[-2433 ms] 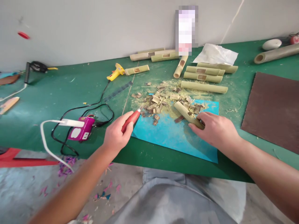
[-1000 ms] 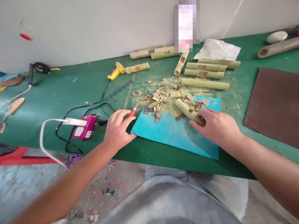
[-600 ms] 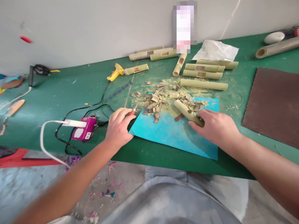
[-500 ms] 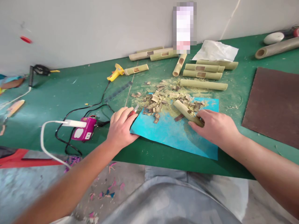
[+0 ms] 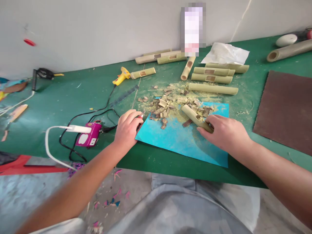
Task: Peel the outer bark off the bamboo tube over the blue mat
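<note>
My left hand (image 5: pixel 128 126) is closed around a small red-handled knife (image 5: pixel 140 117) at the left edge of a blue sheet (image 5: pixel 170 138). Its short metal blade points up and to the right. My right hand (image 5: pixel 223 130) grips the near end of a bamboo tube (image 5: pixel 196 117) that has an opening cut in its side. The tube lies tilted over the sheet, its far end pointing up and left. Brown and pale bamboo chips (image 5: pixel 162 105) and sawdust are heaped beside it, partly on the sheet.
Several bamboo tubes (image 5: pixel 213 88) lie behind the chips. A yellow glue gun (image 5: pixel 122 76), black cables and a purple power adapter (image 5: pixel 89 134) are at the left. A brown mat (image 5: pixel 285 112) lies at the right; white paper (image 5: pixel 225 53) rests at the back.
My left hand has shifted slightly up with the knife, off the corner of the blue sheet. My right hand and its bamboo tube look the same.
</note>
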